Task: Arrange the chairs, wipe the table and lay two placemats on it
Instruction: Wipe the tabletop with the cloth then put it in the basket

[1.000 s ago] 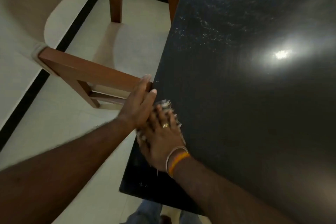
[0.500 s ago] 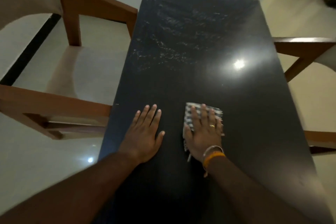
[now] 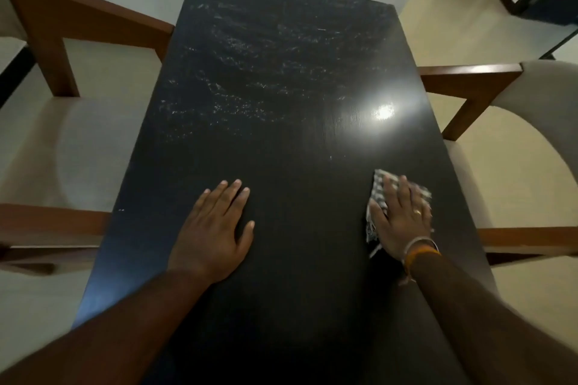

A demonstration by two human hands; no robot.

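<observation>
Black glossy table (image 3: 281, 141), wooden chair (image 3: 56, 122) left, another chair (image 3: 513, 147) right. Left hand (image 3: 212, 231) flat on tabletop, fingers straight, holding nothing. Right hand (image 3: 402, 222) presses checked cloth (image 3: 380, 187) flat near right edge; cloth blurry, possibly folded.

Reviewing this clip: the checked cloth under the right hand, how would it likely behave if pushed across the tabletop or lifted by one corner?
The cloth looks thin and crumpled at its edge beside the right hand, so it would probably droop if lifted. Pressed flat under straight fingers on the glossy dark table, it should slide easily, though a free corner may fold under. It seems light; unpinned, it would likely bunch up rather than travel flat.
</observation>
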